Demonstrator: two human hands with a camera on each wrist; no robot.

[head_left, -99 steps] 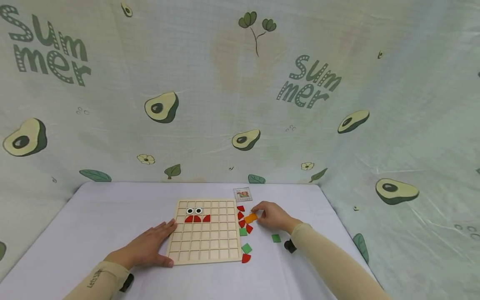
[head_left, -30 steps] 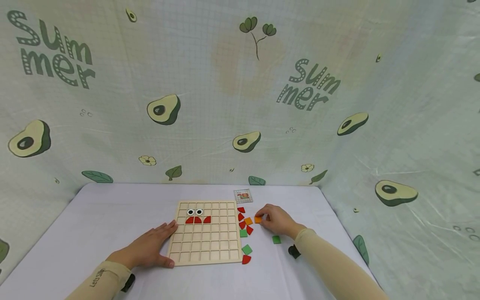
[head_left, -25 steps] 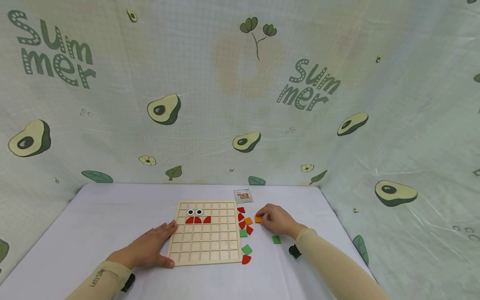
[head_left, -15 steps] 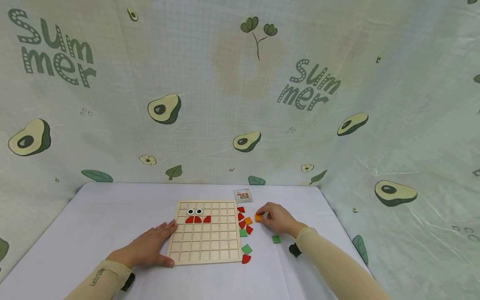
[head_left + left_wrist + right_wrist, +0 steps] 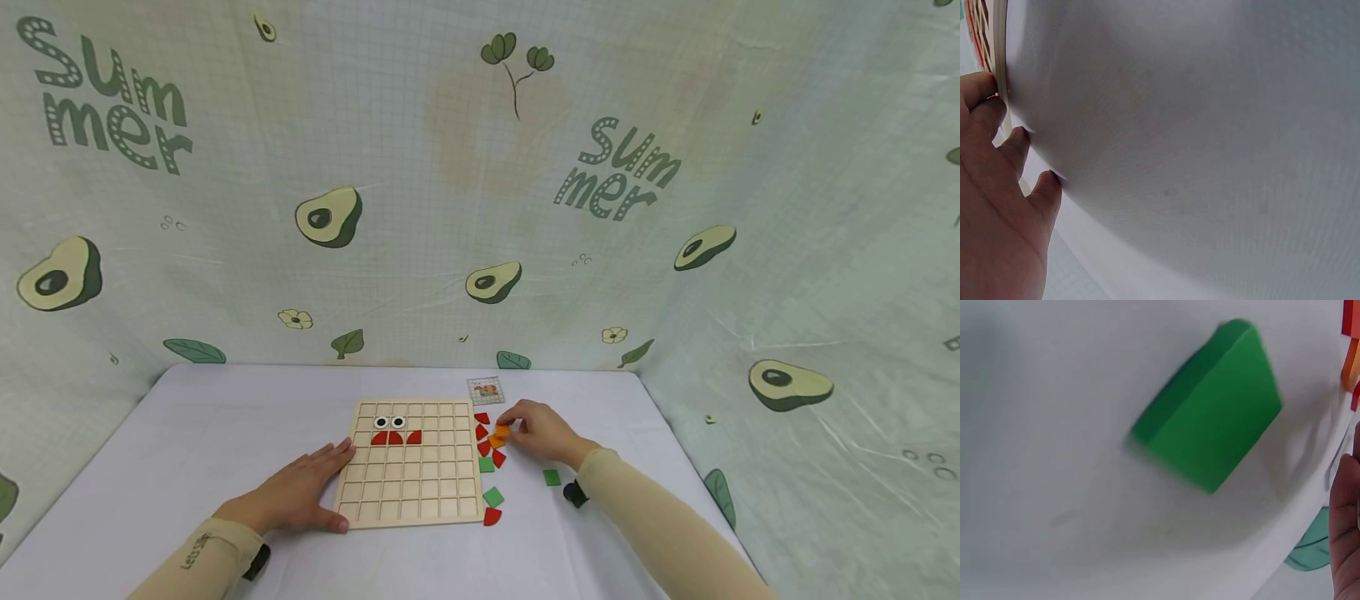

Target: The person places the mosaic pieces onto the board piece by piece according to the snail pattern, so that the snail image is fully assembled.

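Observation:
My left hand point(image 5: 296, 494) lies along the left edge of a wooden grid board point(image 5: 422, 492), its fingers and thumb touching the rim. In the left wrist view the fingers point(image 5: 1016, 150) meet the board's side. My right hand point(image 5: 542, 429) pinches an orange square tile point(image 5: 502, 431), which overlaps a second orange tile point(image 5: 495, 442) on the cloth just right of the board. On the board sit two eye tiles point(image 5: 398, 422) and, below them, three red quarter-circle tiles point(image 5: 378, 438). In the right wrist view only part of the right hand point(image 5: 1346, 519) shows, its fingertips cut off.
Several red quarter-circle tiles point(image 5: 482, 432) line the board's right side. Green square tiles lie lower down, one point(image 5: 552, 477) under the right forearm, large in the right wrist view as a green tile point(image 5: 1216, 419). A picture card point(image 5: 486, 390) lies beyond the board's upper right corner.
The right hand first drew one orange tile rightward, away from the other. Within the last half second it has moved back left with that tile. The left hand and board stay put.

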